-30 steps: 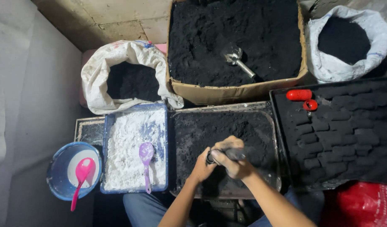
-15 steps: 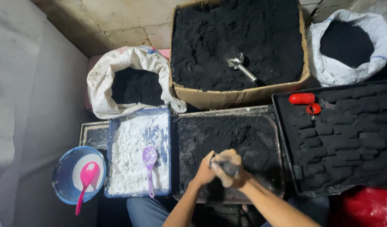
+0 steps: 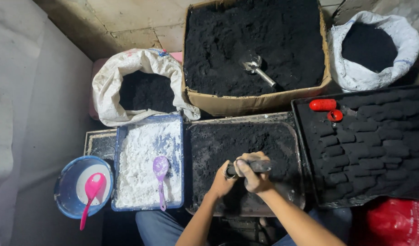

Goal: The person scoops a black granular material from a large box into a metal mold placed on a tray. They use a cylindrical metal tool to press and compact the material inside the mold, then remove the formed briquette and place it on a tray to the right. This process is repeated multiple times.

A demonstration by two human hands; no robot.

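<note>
A short dark metal tube (image 3: 251, 166) lies crosswise in both hands above the metal tray of black powder (image 3: 218, 141). The right hand (image 3: 255, 175) is wrapped tight around the tube's middle, fingers folded over the top, with the right end of the tube poking out past the knuckles. The left hand (image 3: 222, 180) is closed on the tube's left end, where a round opening shows just beside the thumb. Both hands are smeared with black dust.

Just left of the grip sits a blue tray of white powder (image 3: 141, 150) with a purple spoon (image 3: 160, 175) lying in it. Further left is a blue bowl (image 3: 66, 182) holding a pink spoon (image 3: 92, 191). Right of the grip, a black tray (image 3: 305, 150) carries rows of pressed black briquettes (image 3: 378, 146), with a red cylinder (image 3: 322, 105) and a red ring (image 3: 335, 115) at its far corner. Beyond the grip stands a cardboard box of black powder (image 3: 236, 104) with a metal scoop (image 3: 255, 66) resting in it, flanked by a white sack (image 3: 109, 91) on the left and another white sack (image 3: 407, 41) on the right, both holding black powder.
</note>
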